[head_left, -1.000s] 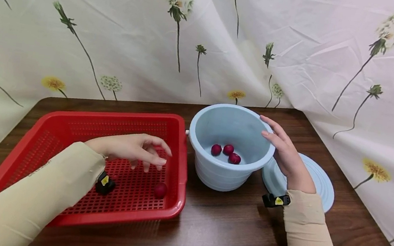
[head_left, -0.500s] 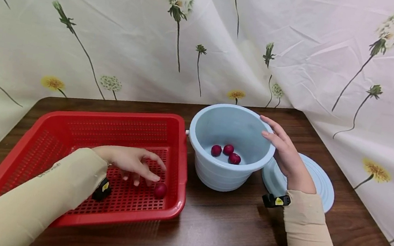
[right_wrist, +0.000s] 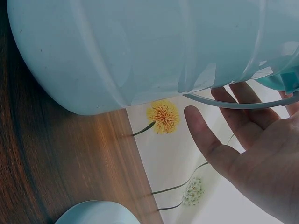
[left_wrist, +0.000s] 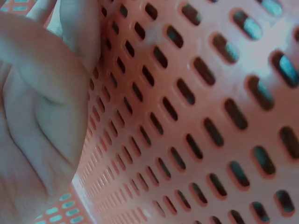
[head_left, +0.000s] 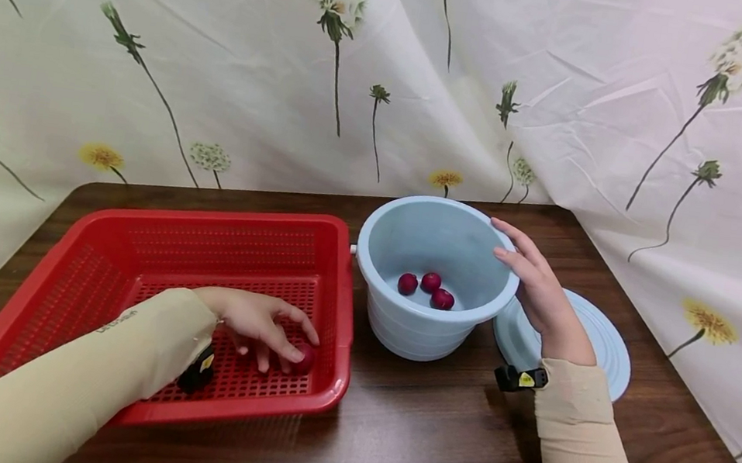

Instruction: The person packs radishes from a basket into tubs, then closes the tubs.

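Note:
My left hand [head_left: 260, 324] reaches down into the red plastic basket [head_left: 232, 216], its thumb and index finger curled about a dark red plum [head_left: 304, 361] near the right wall. The left wrist view shows the palm beside the perforated basket wall [left_wrist: 187, 130], and the plum is hidden there. At the light blue bucket [head_left: 410, 330], my right hand [head_left: 541, 297] holds the right rim, with thumb and index fingertips over it and other fingers along the outside. Three plums [head_left: 431, 282] lie on the bucket's floor. The bucket's handle [right_wrist: 229, 103] crosses near the right fingers.
A round light blue lid [head_left: 599, 340] lies to the right of the bucket, partly behind the right hand. Everything stands on a dark wooden table [head_left: 399, 446]. A white flowered cloth [head_left: 245, 66] hangs at the back and right.
My left hand has come down and slightly forward in the basket, from above the plum to round it. The right hand and bucket have stayed put.

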{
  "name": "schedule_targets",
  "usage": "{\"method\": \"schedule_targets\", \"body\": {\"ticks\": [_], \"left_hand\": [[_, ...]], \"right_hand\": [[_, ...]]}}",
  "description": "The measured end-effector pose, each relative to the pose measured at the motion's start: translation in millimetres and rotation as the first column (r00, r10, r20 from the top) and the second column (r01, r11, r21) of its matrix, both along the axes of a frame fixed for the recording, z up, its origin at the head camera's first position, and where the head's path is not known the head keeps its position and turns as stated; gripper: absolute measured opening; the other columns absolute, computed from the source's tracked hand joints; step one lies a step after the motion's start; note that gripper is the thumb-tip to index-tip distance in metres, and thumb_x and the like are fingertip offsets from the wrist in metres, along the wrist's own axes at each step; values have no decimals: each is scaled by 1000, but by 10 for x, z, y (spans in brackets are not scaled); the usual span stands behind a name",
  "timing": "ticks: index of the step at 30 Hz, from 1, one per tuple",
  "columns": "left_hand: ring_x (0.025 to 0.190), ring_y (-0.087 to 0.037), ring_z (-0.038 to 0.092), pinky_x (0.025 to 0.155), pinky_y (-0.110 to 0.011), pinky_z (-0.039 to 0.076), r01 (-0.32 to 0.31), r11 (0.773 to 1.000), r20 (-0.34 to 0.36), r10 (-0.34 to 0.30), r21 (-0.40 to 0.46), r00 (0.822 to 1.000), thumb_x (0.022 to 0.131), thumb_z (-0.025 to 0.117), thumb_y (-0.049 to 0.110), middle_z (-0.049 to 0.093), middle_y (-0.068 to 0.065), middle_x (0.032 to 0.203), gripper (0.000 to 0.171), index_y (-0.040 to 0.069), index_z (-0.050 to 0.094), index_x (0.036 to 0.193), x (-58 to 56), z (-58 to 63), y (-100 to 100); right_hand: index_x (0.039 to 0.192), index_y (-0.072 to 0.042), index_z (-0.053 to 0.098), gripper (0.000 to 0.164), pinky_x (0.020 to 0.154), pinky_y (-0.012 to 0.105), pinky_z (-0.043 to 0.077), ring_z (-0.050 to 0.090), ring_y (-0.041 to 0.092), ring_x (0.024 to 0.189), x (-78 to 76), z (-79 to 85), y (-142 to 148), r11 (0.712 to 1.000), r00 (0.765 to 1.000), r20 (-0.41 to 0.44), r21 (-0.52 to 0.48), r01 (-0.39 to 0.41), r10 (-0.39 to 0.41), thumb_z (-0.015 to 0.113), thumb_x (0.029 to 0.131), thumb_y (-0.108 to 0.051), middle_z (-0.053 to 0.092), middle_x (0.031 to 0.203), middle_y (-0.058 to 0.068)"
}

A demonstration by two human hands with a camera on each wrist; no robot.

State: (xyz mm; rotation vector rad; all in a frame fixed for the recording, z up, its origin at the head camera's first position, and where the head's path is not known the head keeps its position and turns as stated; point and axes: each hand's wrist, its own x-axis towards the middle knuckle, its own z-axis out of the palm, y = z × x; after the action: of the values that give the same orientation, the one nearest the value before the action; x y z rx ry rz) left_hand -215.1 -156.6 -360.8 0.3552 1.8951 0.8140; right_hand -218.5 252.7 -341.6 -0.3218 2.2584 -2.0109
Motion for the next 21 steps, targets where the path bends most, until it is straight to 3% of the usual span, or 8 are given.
{"method": "schedule_targets", "body": {"ticks": [8,21], "left_hand": [[67,-10,68,50,-20,42,63,997,4,-63,40,998,94,69,29,74,-4,98,36,16,61,126,-26,-53,32],[65,-9,66,50,-19,41,67,997,5,-67,42,998,93,69,26,74,-3,93,31,14,62,121,-30,-50,62]], "right_hand": [[154,-17,31,52,94,23,45,42,16,127,10,9,7,1000,1000,-7,-5,-4,4,43,104,-25,32,151,7],[154,-17,31,53,94,23,46,42,16,127,-11,-4,14,1000,1000,0,-6,-8,8,43,104,-26,31,152,8]]}}
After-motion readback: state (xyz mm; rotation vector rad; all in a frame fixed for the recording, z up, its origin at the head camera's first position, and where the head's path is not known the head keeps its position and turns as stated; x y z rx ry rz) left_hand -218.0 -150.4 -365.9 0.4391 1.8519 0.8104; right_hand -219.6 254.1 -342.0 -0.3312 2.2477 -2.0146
